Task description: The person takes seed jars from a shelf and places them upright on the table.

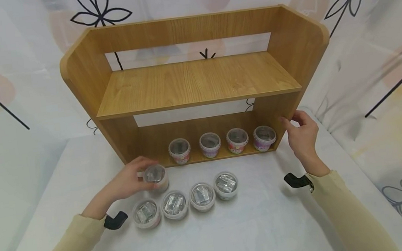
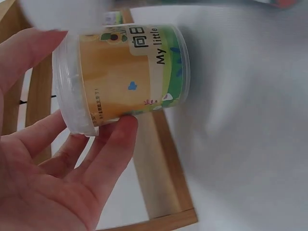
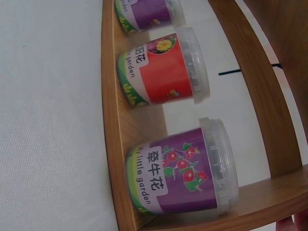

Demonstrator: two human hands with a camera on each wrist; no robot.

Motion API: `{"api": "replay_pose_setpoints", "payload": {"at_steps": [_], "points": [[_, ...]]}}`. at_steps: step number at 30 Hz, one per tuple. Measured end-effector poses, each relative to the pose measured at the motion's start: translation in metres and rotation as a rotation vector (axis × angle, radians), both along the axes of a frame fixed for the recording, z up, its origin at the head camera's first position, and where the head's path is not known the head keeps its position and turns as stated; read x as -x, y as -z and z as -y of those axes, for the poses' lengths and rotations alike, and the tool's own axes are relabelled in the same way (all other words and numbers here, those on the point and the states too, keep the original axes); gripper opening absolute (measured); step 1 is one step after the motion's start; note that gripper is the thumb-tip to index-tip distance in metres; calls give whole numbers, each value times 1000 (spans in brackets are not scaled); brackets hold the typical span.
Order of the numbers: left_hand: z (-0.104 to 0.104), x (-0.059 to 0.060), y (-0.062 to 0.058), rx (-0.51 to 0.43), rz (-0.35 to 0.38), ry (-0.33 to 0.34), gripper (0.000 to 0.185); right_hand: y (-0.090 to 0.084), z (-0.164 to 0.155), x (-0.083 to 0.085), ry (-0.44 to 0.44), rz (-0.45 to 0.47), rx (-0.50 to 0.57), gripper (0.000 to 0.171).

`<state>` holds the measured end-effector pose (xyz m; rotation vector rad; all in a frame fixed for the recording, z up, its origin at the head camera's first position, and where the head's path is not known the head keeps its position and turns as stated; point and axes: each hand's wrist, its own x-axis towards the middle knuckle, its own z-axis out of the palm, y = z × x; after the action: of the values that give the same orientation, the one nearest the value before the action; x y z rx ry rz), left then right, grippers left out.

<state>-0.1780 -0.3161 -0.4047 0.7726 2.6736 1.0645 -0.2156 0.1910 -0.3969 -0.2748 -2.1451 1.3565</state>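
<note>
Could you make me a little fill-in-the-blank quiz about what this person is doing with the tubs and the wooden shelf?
The left hand holds a tub with a mostly ____ label.
On the bottom board of the wooden shelf stand ____ tubs.
The right hand touches the shelf's ____ side panel.
The tub on the shelf nearest the right hand has a ____ label.

Missing words: yellow; four; right; purple

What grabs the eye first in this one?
The wooden shelf fills the middle, with four lidded tubs lined up on its bottom board. Below it, the left hand grips a yellow-labelled tub above a row of four more, while the right hand touches the shelf's side.
</note>
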Motion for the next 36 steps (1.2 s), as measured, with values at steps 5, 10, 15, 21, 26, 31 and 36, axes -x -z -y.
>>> {"api": "replay_pose_setpoints", "payload": {"at_steps": [5, 10, 15, 21, 26, 31, 36], "points": [[2, -3, 5, -40, 33, 0, 63, 0, 0, 0, 1, 12, 6, 38], [4, -6, 8, -63, 54, -9, 63, -1, 0, 0, 2, 21, 10, 39], [5, -5, 10, -75, 77, 2, 64, -1, 0, 0, 5, 21, 6, 39], [7, -3, 11, -90, 97, 10, 66, -2, 1, -1, -1, 13, 8, 39], [7, 0, 5, -122, 68, 29, 63, -2, 0, -1, -5, 23, 12, 41], [7, 5, -6, -131, 33, 17, 58, -1, 1, -1, -4, 25, 4, 41], [-3, 12, -24, -131, 12, 15, 56, -2, 0, -2, -2, 33, 13, 44]]}}
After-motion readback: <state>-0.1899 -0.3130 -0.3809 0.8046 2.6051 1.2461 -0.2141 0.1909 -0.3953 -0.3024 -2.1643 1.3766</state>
